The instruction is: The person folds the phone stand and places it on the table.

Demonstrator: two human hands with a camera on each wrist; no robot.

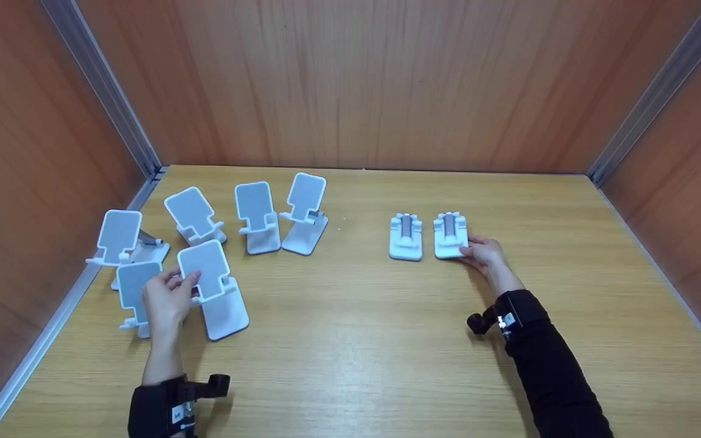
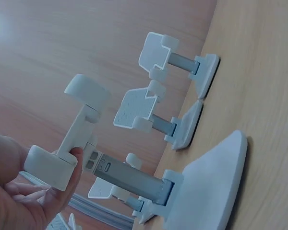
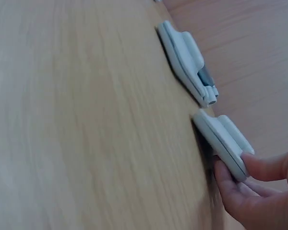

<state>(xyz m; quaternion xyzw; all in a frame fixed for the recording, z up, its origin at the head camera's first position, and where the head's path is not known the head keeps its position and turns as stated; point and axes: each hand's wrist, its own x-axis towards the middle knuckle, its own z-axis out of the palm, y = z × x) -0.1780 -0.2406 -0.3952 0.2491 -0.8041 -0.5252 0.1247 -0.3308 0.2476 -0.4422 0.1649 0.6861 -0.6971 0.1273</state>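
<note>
My left hand (image 1: 165, 301) pinches the edge of the top plate of an unfolded white phone stand (image 1: 224, 313). In the left wrist view the stand's grey stem (image 2: 129, 177) rises at a slant from its base, which rests on the table. Over on the right, my right hand (image 1: 485, 254) pinches the near right corner of a folded phone stand (image 1: 449, 237). The right wrist view has the thumb (image 3: 264, 166) on top of that folded stand (image 3: 223, 143) and fingers under its edge. A second folded phone stand (image 1: 406, 238) lies just left of it.
Several other unfolded phone stands stand at the left: one (image 1: 137, 286) right behind my left hand, one (image 1: 120, 234) near the left wall, others (image 1: 255, 207) farther back. Wood panels (image 1: 362, 85) close in the table (image 1: 350, 340) at the back and both sides.
</note>
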